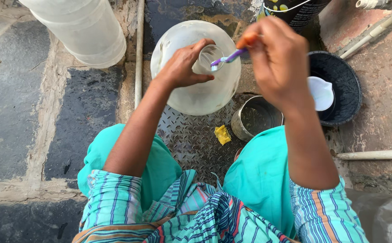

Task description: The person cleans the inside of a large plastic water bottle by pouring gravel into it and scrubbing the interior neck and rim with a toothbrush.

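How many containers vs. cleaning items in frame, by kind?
Large translucent water jars: 2
Steel pot: 1
Dark basket: 1
White scoop in the basket: 1
Purple toothbrush, in right hand: 1
Yellow scrub piece: 1
Total: 7
Left hand grips the near jar's neck.

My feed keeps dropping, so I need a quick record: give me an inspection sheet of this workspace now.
Surface: wet patterned metal plate among stone slabs.
Job's things: translucent round plastic jar; purple toothbrush at its mouth.
Clutter: small steel pot, yellow scrap, black basket holding a white scoop.
Grippers: left hand grips the jar's neck; right hand holds the toothbrush.
Cables: nothing seen.
Surroundings: second clear container, pipes.
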